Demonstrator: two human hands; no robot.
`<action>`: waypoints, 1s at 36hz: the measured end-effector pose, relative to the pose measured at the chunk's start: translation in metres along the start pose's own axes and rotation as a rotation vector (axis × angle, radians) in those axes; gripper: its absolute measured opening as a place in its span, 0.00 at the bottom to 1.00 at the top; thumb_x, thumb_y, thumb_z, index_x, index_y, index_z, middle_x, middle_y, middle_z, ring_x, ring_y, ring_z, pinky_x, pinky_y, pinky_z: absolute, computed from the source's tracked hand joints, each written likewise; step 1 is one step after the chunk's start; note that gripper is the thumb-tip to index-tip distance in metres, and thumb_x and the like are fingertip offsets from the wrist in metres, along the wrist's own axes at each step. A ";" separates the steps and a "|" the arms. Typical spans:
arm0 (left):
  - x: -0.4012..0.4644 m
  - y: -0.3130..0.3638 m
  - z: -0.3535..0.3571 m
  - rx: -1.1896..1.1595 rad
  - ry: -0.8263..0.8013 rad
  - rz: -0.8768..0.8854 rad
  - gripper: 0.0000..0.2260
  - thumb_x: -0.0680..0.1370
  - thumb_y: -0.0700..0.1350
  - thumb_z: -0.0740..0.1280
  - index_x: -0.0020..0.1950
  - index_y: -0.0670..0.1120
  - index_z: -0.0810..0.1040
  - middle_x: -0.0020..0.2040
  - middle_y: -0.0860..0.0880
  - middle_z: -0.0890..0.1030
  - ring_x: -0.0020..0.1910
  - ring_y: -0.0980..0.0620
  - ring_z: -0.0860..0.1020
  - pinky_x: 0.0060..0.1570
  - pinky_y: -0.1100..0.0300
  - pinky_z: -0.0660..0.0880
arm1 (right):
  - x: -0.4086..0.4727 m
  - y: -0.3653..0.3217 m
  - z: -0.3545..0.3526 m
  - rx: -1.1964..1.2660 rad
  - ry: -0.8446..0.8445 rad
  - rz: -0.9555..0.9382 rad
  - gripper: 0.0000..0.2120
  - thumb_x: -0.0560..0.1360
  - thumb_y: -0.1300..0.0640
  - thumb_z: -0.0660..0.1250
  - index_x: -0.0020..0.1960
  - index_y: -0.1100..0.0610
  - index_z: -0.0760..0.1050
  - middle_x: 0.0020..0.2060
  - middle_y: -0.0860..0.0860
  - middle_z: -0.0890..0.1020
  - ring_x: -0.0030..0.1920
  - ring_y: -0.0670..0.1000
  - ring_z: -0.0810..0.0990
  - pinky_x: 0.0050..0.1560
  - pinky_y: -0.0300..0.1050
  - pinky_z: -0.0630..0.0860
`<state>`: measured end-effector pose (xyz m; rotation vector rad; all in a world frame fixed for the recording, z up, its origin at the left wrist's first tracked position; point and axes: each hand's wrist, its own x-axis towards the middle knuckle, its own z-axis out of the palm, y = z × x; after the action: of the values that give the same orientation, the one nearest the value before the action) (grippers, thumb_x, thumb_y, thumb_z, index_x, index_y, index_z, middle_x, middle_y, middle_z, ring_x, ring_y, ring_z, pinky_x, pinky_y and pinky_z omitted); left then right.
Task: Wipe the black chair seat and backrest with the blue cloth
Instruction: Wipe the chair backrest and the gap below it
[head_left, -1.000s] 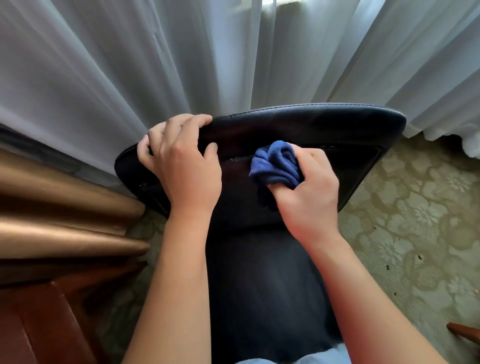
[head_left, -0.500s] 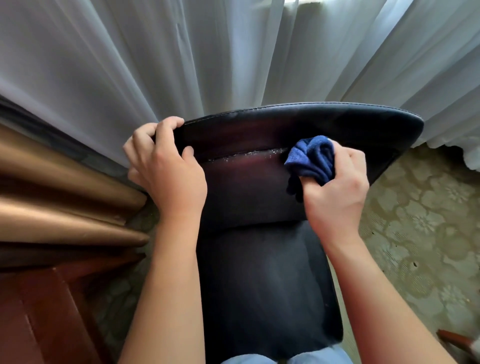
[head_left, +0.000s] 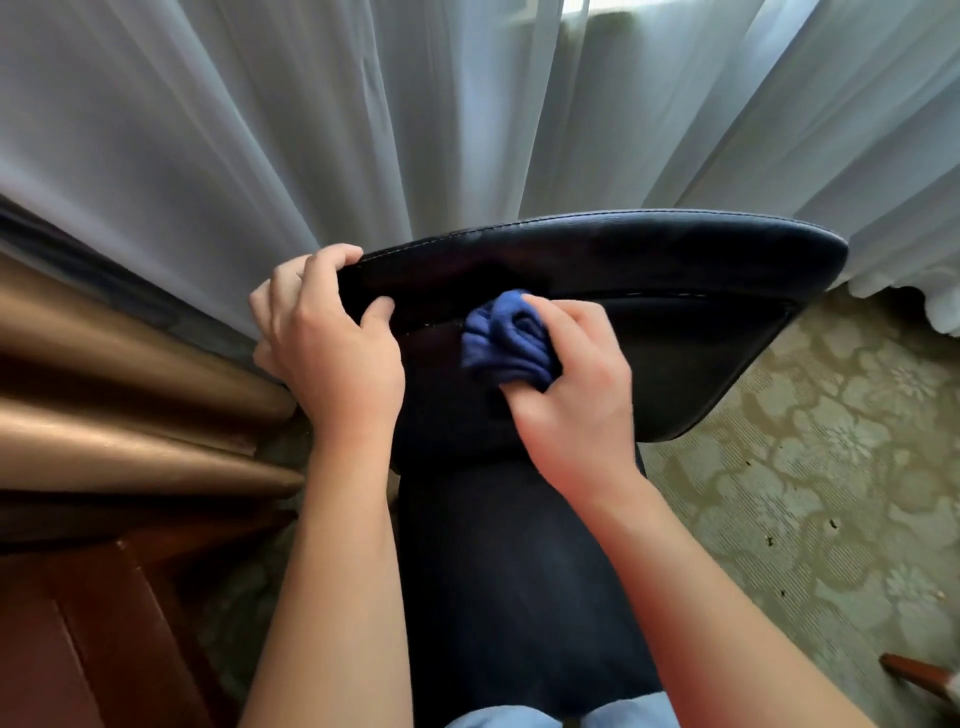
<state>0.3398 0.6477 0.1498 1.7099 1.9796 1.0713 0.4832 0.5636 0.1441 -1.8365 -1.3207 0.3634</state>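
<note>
Sheer white curtains (head_left: 363, 130) hung directly behind the black chair (head_left: 675, 364), with bronze drapes (head_left: 130, 374) to the chair's left and a patterned green carpet (head_left: 831, 493) to its right.

Backrest (head_left: 623, 254): leather-like, stitched top edge, seen from above and in front. Left hand (head_left: 327, 343) was clamped over the backrest's top left corner, fingers curled behind the edge, thumb on the front face, apparently steadying the chair.

Right hand (head_left: 576, 384) was closed around the blue cloth (head_left: 506, 338), which was bunched into a wad and pressed against the front of the backrest, just below the top band and left of its centre. Cloth sat between the two hands, nearer the right, protruding past the right thumb and fingers toward the left hand without touching it.

A pale speckled line showed along the seam right beside the cloth; possibly dust or crumbs, the view was too soft to be sure.

Progress, as judged: wiping of the upper backrest was under way. Backrest's right half and lower panel looked not yet covered. Seat (head_left: 519, 597), below the backrest between the forearms, was dull and showed no sign either way; likely left to do.
</note>
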 end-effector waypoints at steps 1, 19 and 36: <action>0.000 0.000 -0.001 -0.006 -0.006 0.005 0.20 0.70 0.43 0.76 0.60 0.52 0.79 0.60 0.53 0.77 0.66 0.46 0.70 0.57 0.44 0.70 | -0.002 0.004 -0.007 0.009 0.040 0.004 0.28 0.65 0.67 0.72 0.65 0.56 0.78 0.54 0.50 0.77 0.54 0.49 0.78 0.57 0.40 0.75; 0.014 -0.009 -0.002 -0.023 -0.019 -0.012 0.17 0.71 0.42 0.76 0.59 0.51 0.80 0.57 0.49 0.78 0.60 0.44 0.72 0.54 0.60 0.64 | 0.016 0.014 0.001 -0.151 0.181 0.054 0.25 0.67 0.64 0.73 0.65 0.57 0.79 0.54 0.54 0.76 0.50 0.56 0.78 0.53 0.53 0.77; 0.009 -0.043 -0.019 -0.199 -0.071 0.062 0.18 0.75 0.37 0.67 0.65 0.46 0.79 0.60 0.50 0.78 0.62 0.50 0.74 0.65 0.59 0.70 | -0.014 -0.023 0.025 0.049 -0.032 -0.054 0.29 0.65 0.68 0.73 0.65 0.58 0.78 0.54 0.52 0.77 0.54 0.47 0.77 0.57 0.34 0.73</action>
<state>0.2945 0.6497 0.1343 1.6872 1.7247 1.1694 0.4470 0.5651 0.1432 -1.7575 -1.3681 0.3944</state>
